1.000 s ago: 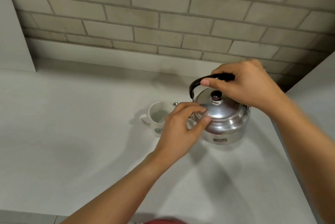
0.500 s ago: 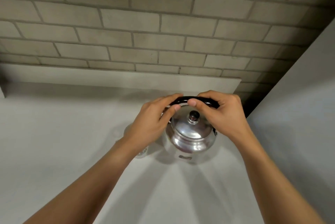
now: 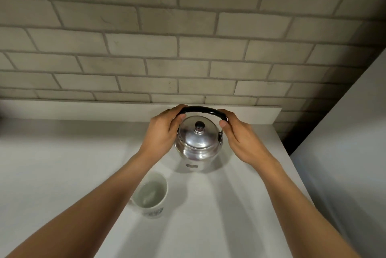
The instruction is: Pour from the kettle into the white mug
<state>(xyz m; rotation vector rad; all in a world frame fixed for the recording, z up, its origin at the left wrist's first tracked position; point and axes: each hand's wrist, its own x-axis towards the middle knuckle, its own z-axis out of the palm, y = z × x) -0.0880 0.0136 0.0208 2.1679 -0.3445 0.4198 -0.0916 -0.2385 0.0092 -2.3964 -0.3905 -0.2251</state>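
A shiny steel kettle [image 3: 198,145] with a black-knobbed lid and a black arched handle stands upright on the white counter near the back wall. My left hand [image 3: 161,132] grips the handle's left end and my right hand [image 3: 238,134] grips its right end. The white mug [image 3: 151,195] stands nearer to me, left of the kettle, partly hidden by my left forearm. It holds clear water and has a small print on its side.
The white counter [image 3: 62,174] runs left and toward me. A low white ledge [image 3: 250,114] and a grey brick wall stand right behind the kettle. A white vertical panel [image 3: 344,153] bounds the counter on the right, with a dark gap at its far corner.
My left hand moved from the kettle's lid to the handle's left end, and my right hand slid to the right end. The kettle now stands farther back from the mug.
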